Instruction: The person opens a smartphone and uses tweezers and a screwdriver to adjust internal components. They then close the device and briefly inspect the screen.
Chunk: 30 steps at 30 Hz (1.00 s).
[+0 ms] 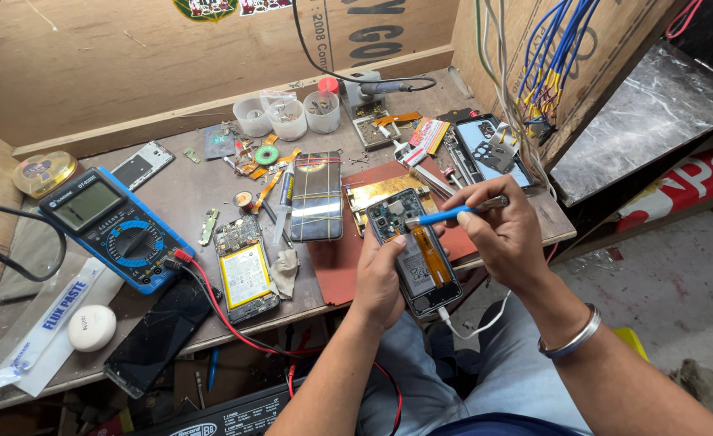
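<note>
Silver bangle (573, 337): we are wearing it on our right wrist, nearest the camera.
Left hand (378, 278): we are cupping the opened phone (413, 246) from below, fingers wrapping its left edge, thumb lying along the side.
Opened phone: it is resting in our left hand over the front edge of the table (187, 198), back cover off, with battery and orange ribbon showing and a white cable hanging from its lower end.
Right hand (502, 230): we are pinching a blue-handled tool (447, 215), fingers closing tightly round it, its tip touching the phone's upper part.
Red mat (340, 258): it is lying under the phone on the table.
Second open phone (245, 270): it is lying left of the mat.
Blue meter (114, 228): it is sitting further left, red lead trailing.
Plastic cups (288, 117): they are standing at the back by the wooden wall.
</note>
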Tool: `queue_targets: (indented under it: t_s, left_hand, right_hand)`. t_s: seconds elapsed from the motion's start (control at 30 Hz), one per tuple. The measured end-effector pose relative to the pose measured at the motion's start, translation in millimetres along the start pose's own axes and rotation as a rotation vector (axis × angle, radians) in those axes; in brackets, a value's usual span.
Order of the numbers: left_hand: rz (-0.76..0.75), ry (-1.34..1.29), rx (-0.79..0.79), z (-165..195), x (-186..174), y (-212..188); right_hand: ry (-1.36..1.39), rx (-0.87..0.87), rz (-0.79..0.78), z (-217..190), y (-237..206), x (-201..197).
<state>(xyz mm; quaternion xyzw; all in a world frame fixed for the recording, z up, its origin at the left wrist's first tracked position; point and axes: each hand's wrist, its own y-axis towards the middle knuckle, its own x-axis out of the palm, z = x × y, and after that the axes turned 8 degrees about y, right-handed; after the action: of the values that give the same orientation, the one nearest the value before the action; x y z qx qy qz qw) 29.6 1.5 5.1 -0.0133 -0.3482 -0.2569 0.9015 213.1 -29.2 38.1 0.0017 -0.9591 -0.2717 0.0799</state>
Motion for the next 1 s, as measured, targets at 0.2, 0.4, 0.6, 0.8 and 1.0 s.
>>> queue_targets:
  t_s: [0.2, 0.4, 0.6, 0.8, 1.0]
  left_hand:
    - [-0.004, -0.002, -0.012, 2, 0, -1]
    - [-0.004, -0.018, -0.007, -1, -1, 0]
    - [-0.013, -0.026, -0.009, -2, -4, -1]
    - [0.000, -0.028, -0.011, -3, -6, 0]
    - [-0.005, -0.014, -0.010, -4, -5, 0]
  right_hand:
    - [-0.154, -0.067, 0.113, 4, 0, 0]
    - [-0.202, -0.123, 0.064, 3, -1, -2]
    - [-0.122, -0.121, -0.056, 6, -8, 1]
    - [-0.213, -0.152, -0.097, 7, -10, -1]
    - [-0.077, -0.068, 0.023, 10, -10, -1]
